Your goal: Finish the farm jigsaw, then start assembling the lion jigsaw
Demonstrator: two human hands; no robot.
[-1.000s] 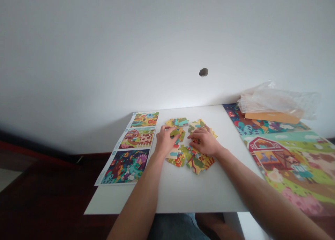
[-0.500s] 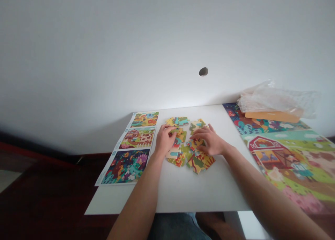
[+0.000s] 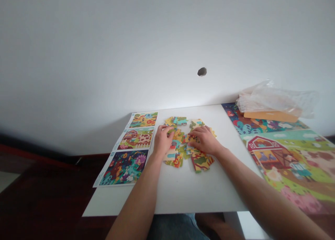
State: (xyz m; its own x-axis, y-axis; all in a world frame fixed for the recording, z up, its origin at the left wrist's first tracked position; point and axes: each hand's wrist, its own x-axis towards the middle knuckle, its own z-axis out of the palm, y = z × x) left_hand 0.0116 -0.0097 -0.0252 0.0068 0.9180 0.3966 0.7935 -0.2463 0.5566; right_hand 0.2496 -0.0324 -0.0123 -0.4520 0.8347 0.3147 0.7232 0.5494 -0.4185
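Several colourful jigsaw puzzle pieces (image 3: pixel 202 162) lie in a loose, partly overlapping heap on the white table (image 3: pixel 180 193). At the heap's left side rests my left hand (image 3: pixel 162 140), its fingers bent over the edge pieces and touching them. My right hand (image 3: pixel 205 139) lies over the right part, fingers stretched across the pieces and covering some of them. Neither hand lifts a piece. Between the hands, pieces in yellow, green, red and blue show, while those under my palms and fingertips are hidden.
Left of the heap lies a picture sheet (image 3: pixel 123 167) with three printed scenes. On the right are a large farm picture (image 3: pixel 293 170) and a dark forest picture (image 3: pixel 251 126). A clear plastic bag (image 3: pixel 277 98) sits on an orange sheet (image 3: pixel 270 115). Behind, the wall (image 3: pixel 157 58) has a hole (image 3: pixel 202 72).
My right hand has moved slightly left and flattened onto the pieces, shifting some beneath it. My left hand stays nearly in place at the heap's left side.
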